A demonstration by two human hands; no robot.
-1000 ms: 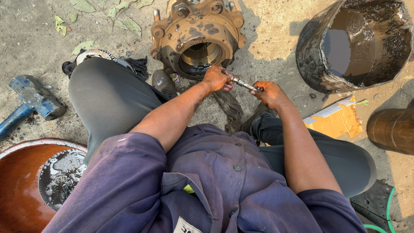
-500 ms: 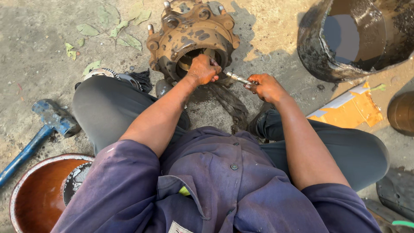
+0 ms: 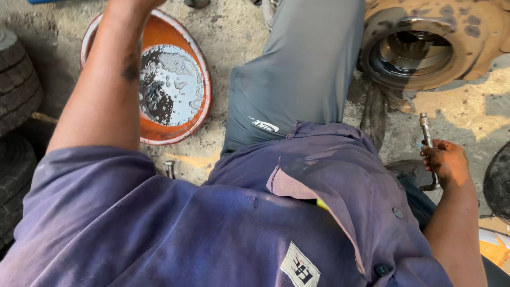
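The right hand (image 3: 446, 162) is clamped around a bent metal wrench (image 3: 426, 139), its long shaft pointing up toward the rusty wheel hub (image 3: 478, 37) just above. The left arm (image 3: 106, 85) stretches past the orange oil basin (image 3: 154, 37); whether that hand is closed cannot be told.

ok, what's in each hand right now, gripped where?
Right hand holds a metal L-shaped wrench, fingers around the middle of its shaft. The left hand is out of frame past the top edge; only its forearm shows.

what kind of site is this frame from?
Likely an outdoor vehicle repair yard: a rusty brown wheel hub on bare concrete ground, black rubber tyres stacked at the edge, and an orange round basin of oily liquid.
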